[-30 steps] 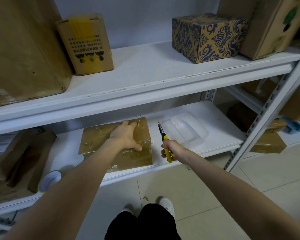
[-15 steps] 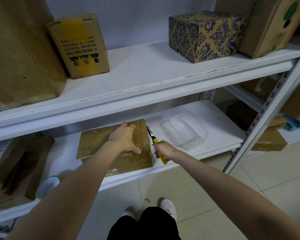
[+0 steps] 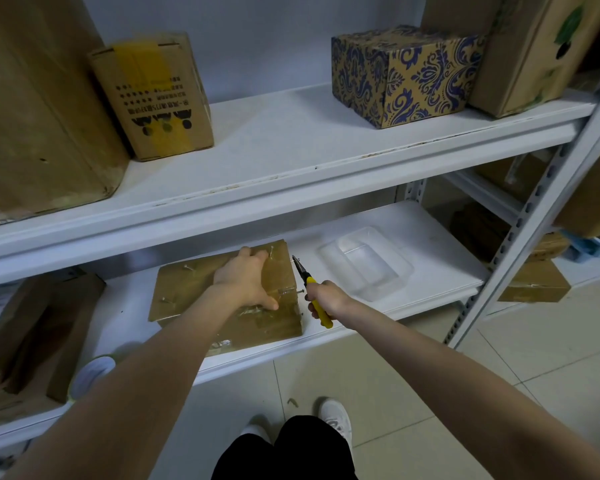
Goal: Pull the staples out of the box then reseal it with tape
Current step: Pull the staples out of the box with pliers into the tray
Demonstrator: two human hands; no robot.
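A flat brown cardboard box (image 3: 191,296) lies on the lower white shelf (image 3: 430,237), with metal staples sticking out of its top and right side. My left hand (image 3: 248,282) rests flat on the box's right half, fingers spread, thumb near the front. My right hand (image 3: 324,299) grips yellow-handled pliers (image 3: 309,282). Their dark jaws point at a staple on the box's upper right edge. A roll of tape (image 3: 90,375) sits at the shelf's front left.
A clear plastic tray (image 3: 368,261) lies right of the box. Folded cardboard (image 3: 42,327) leans at the left. The upper shelf (image 3: 291,150) holds plain boxes and a blue-patterned box (image 3: 402,74). A metal upright (image 3: 534,216) stands at the right.
My right hand has moved the pliers left, from beside the tray to the box's right edge. The left hand has stayed on the box.
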